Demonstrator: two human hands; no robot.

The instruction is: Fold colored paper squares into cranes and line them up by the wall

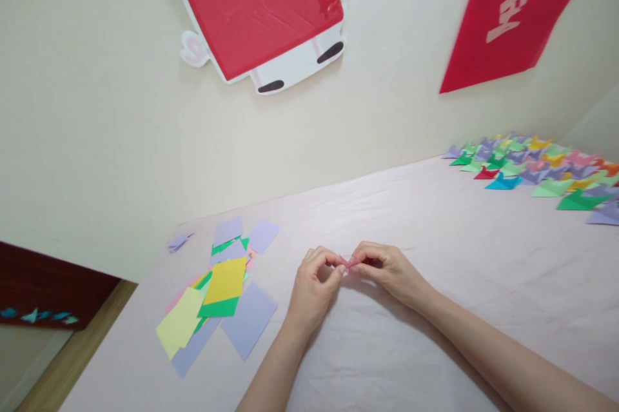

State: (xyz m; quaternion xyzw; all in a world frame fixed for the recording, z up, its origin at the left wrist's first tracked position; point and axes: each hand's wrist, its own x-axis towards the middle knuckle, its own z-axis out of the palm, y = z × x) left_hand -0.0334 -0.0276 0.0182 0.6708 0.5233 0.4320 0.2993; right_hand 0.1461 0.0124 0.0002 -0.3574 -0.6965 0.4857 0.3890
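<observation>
A small piece of folded pink paper (349,265) is pinched between my two hands, just above the pale cloth surface. My left hand (313,280) grips its left end with thumb and forefinger. On the other side, my right hand (387,268) pinches the right end the same way. The fingers cover most of the paper, so its folded shape cannot be made out. Left of my hands lies a loose pile of coloured paper sheets, with a yellow sheet (225,282) on top and a lilac sheet (250,320) beside it.
Many folded paper figures (551,170) in several colours stand in rows at the far right. A few folded lilac papers (180,242) lie at the far left corner. The pale tabletop (416,206) meets a wall carrying a red poster (517,19).
</observation>
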